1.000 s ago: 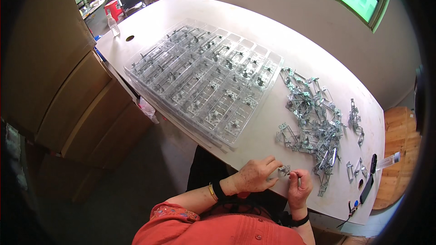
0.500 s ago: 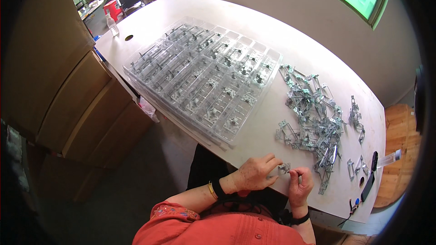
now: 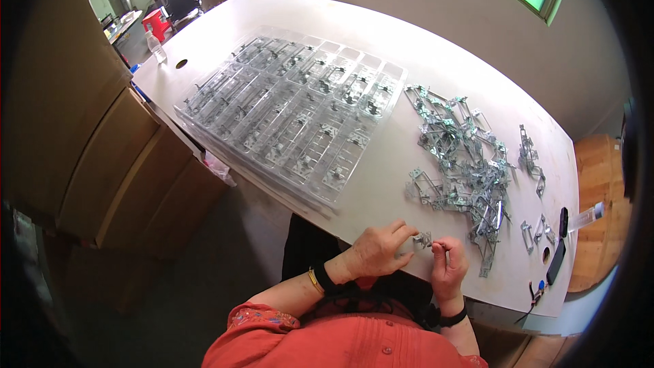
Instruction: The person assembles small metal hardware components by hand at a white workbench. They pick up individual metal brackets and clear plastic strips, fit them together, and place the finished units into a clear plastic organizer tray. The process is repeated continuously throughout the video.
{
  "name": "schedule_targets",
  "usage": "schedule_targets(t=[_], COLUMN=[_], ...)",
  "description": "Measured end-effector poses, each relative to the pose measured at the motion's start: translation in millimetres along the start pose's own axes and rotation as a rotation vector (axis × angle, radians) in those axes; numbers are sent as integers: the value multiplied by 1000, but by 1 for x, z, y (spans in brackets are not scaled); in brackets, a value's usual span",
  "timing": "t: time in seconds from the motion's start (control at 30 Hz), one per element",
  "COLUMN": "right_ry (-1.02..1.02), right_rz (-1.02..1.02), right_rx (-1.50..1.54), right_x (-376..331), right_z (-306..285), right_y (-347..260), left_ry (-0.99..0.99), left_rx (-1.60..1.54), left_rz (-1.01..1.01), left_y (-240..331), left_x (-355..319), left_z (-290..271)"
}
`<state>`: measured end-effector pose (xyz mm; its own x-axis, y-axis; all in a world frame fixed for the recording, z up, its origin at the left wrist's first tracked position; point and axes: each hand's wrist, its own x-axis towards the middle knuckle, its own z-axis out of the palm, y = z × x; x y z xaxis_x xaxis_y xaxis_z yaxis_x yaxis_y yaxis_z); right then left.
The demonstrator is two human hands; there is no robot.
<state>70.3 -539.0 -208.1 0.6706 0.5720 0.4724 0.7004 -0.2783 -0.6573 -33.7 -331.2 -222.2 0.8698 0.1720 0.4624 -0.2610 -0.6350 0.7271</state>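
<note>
Close to the table's front edge, my left hand (image 3: 376, 252) holds a small silvery metal bracket (image 3: 423, 238) between the thumb and the fingertips. My right hand (image 3: 449, 267) is closed in a pinch at the right end of this bracket. What lies between the right fingertips is too small to make out. Just beyond my hands spreads a tangled heap of metal bracket assemblies (image 3: 470, 157) with thin rods and plates. A black band is on each wrist.
Stacked clear plastic trays (image 3: 327, 201) with metal parts in their compartments cover the left of the white table (image 3: 381, 197). Several loose metal pieces (image 3: 530, 157) lie at the right, near a black strap-like object (image 3: 556, 266) and a clear bottle (image 3: 586, 217). Cardboard boxes (image 3: 146, 163) stand at the left.
My view has shifted slightly, so the table's things appear a little further left and higher. Both hands stay at the bracket with nearly the same grip.
</note>
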Motion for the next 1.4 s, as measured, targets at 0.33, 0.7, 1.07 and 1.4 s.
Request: schedule_targets(t=[0.33,0.7,1.07,1.4], right_ry=[102,135,113,111], right_rz=[109,145,126,113], right_rx=[80,168,104,80], right_x=[0,7,13,12], right_z=[1,10,15,16], right_y=[5,-2,-4,-3], left_ry=[19,-21,-17,10], left_rx=[-27,-30,-27,-38], left_rz=[12,-13,-15,36], left_y=[-4,1,2,0], left_x=[2,9,9,9], left_z=[1,0,-2,-1])
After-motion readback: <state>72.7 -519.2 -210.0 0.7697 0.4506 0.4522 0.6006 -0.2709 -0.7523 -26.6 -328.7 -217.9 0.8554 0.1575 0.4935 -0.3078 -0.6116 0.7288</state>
